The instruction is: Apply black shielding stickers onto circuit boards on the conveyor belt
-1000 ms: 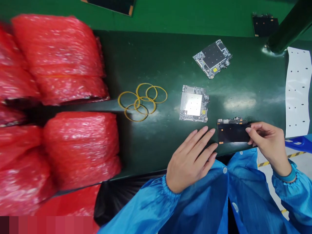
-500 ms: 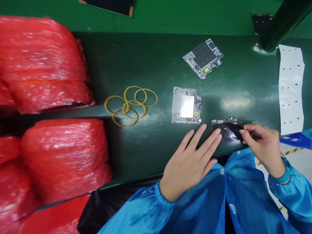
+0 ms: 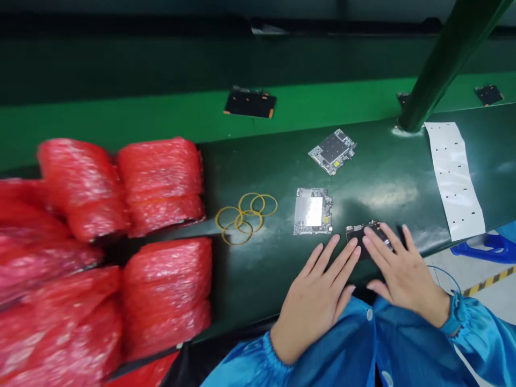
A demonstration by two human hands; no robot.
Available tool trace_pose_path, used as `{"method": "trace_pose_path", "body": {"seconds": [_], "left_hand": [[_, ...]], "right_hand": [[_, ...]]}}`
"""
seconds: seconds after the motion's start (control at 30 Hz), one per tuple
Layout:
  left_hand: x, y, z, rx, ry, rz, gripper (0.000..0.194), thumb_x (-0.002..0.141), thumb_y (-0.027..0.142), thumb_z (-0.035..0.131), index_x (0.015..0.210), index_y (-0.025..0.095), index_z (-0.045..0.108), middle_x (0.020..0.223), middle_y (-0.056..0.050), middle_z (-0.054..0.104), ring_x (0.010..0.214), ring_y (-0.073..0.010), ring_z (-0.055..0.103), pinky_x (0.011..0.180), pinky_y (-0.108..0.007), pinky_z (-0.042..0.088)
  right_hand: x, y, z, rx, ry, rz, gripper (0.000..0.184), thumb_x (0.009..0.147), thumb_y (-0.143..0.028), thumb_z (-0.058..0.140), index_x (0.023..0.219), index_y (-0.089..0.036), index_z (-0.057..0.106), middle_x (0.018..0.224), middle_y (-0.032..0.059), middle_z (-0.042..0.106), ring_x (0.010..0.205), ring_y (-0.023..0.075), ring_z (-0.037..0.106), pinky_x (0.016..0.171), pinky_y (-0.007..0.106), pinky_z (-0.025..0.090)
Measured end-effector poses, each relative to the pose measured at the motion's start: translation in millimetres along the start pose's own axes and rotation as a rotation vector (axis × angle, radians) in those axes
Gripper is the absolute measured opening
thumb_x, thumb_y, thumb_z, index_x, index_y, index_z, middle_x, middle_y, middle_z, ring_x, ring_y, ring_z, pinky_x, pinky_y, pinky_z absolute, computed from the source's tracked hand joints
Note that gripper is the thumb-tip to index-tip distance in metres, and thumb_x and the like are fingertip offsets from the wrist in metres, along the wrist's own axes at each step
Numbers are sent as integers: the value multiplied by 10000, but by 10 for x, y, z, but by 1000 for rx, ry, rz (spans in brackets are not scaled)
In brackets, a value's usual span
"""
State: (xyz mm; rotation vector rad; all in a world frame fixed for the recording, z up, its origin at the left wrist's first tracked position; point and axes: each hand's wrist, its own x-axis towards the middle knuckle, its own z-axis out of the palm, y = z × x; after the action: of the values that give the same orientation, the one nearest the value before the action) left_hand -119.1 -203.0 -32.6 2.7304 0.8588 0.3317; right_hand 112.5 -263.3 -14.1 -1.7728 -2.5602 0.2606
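Black board lies on glossy green bench, left hand and right hand spread.

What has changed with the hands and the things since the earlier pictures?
The right hand released its pinch at the right end of the black board and moved left; its fingers now lie spread over it. The left hand, first beside this board, now has fingertips over its left part. The silver board and yellow rings stayed in place.
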Motion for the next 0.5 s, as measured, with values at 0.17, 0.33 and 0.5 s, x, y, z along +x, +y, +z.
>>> {"method": "trace_pose_path", "body": {"seconds": [0.17, 0.33, 0.5], "left_hand": [[88, 34, -56, 57, 27, 23, 578, 997, 234, 538, 1569, 156, 515, 1678, -72, 465, 1585, -339, 360, 1327, -499, 252], [368, 10, 78, -81, 42, -8, 690, 934, 218, 684, 1586, 171, 464, 1626, -166, 502, 1481, -342, 488, 1189, -508, 492], [1174, -585, -48, -233, 70, 6, 887, 828, 197, 767, 1635, 240, 400, 1461, -114, 636, 1305, -292, 589, 1156, -464, 524]], "right_hand": [[-172, 321, -34, -32, 84, 151, 798, 1030, -358, 505, 1724, -150, 171, 1769, 104, 267, 1620, 417, 228, 1278, 717, 164], [-54, 517, 49, 81, 379, 269, 760, 1068, -280, 432, 1739, -231, 79, 1745, 99, 342, 1629, 366, 263, 1264, 664, 302], [288, 602, 293, 357, 643, 268, 629, 1095, -242, 391, 1706, -320, 261, 1691, 56, 450, 1580, 285, 400, 1248, 578, 408]]}}
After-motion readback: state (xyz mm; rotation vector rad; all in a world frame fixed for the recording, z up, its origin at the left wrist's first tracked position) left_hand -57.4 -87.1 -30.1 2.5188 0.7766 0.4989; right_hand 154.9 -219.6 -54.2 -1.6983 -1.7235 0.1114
